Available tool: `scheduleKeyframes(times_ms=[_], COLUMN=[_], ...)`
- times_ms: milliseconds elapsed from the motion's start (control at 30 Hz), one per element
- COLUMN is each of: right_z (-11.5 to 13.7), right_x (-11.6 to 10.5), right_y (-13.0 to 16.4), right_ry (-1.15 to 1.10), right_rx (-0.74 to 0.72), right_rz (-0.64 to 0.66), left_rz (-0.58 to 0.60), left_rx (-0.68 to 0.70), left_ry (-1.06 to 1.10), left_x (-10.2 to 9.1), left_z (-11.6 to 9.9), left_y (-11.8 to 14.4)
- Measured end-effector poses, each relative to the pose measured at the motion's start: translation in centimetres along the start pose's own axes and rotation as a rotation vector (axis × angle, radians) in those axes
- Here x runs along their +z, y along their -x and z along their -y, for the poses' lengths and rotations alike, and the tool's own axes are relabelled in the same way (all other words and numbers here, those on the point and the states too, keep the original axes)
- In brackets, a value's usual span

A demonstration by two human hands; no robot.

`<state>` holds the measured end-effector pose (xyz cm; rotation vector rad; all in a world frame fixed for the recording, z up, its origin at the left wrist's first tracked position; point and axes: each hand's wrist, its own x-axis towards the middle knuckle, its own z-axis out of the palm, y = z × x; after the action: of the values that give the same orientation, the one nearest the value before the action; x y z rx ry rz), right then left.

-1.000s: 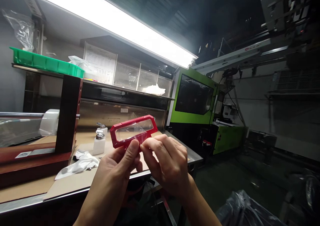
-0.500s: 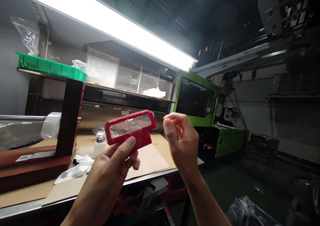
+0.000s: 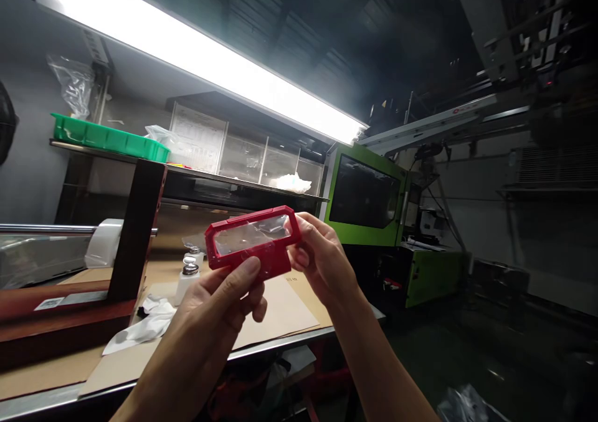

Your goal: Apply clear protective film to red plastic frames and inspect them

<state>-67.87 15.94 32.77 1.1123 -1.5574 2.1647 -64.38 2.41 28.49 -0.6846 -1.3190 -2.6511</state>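
A red plastic frame (image 3: 275, 260) with a long window is held up over the bench, tilted with its right end higher. Clear film (image 3: 243, 236) spans the window, creased and shiny toward the right. My left hand (image 3: 224, 303) is closed on the frame's lower edge, thumb in front and fingers behind. At the right end, my right hand (image 3: 324, 254) pinches the frame's edge between thumb and fingers. One fingertip shows behind the film there; whether it also grips the film I cannot tell.
White bottles with metal caps (image 3: 187, 278) and a crumpled white cloth (image 3: 144, 328) lie left on the cardboard-covered bench (image 3: 280, 310). Left of them stands a dark red roll holder (image 3: 140, 235) with a white roll core (image 3: 103, 242). A green tray (image 3: 107, 140) sits on the shelf. Behind is a green machine (image 3: 367, 191).
My right hand has come left and closed on the right end of the red frame. Film there now looks more wrinkled. My left hand keeps its hold; the view has shifted slightly.
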Motion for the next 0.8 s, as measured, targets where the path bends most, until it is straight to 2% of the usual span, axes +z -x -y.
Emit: scheduleKeyframes(times_ms=[167, 400, 600, 800], right_z=[-0.4, 0.6, 2.3, 2.9], right_x=[1.0, 2.3, 3.2, 3.8], right_y=[-0.5, -1.8, -2.7, -3.0], right_ry=[-0.112, -0.084, 0.005, 0.027], right_rx=[0.121, 0.000, -0.110, -0.127], right_rz=[0.007, -0.038, -0.085, -0.094], left_rz=[0.090, 0.286, 0.320, 0.333], left_rx=[0.079, 0.215, 0.290, 0.332], left_ry=[-0.055, -0.150, -0.192, -0.206], left_x=[0.4, 1.4, 2.5, 3.1], left_z=[-1.2, -3.5, -5.4, -6.3], left_y=[-0.8, -2.8, -3.4, -3.3])
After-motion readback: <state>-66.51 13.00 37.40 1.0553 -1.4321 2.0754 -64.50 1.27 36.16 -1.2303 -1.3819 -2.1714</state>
